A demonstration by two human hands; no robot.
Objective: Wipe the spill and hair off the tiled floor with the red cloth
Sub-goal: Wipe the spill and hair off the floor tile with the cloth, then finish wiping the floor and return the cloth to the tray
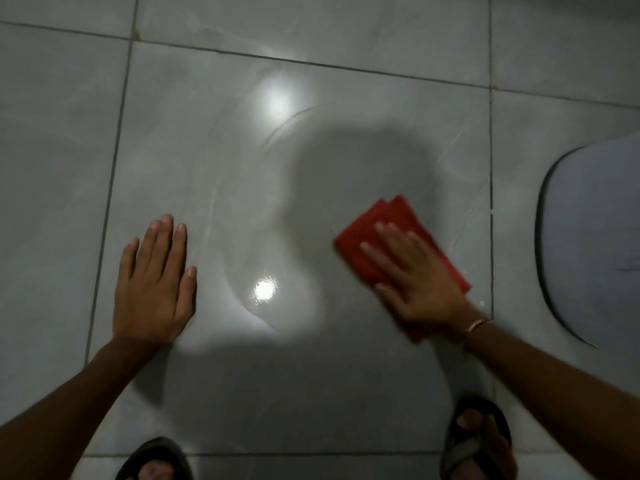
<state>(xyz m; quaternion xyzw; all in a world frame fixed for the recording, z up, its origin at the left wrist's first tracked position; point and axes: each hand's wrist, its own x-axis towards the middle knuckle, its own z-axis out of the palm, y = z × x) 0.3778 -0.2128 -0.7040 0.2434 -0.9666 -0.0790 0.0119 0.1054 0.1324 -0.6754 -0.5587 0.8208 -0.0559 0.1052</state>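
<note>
Pressing my right hand (pixel 412 275) flat on the folded red cloth (pixel 388 233), near the tile's right edge, I pinned rather than gripped it, to drag moisture. My left hand (pixel 156 282) lay splayed, empty, bracing me beside the spill (pixel 265 289).

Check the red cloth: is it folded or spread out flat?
Folded. The red cloth shows stacked layered edges at its far corner, and lies as a compact pad under the flat right hand on the tiled floor.

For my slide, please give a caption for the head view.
Right hand presses red cloth on wet tiled floor; left hand braces flat.
</note>
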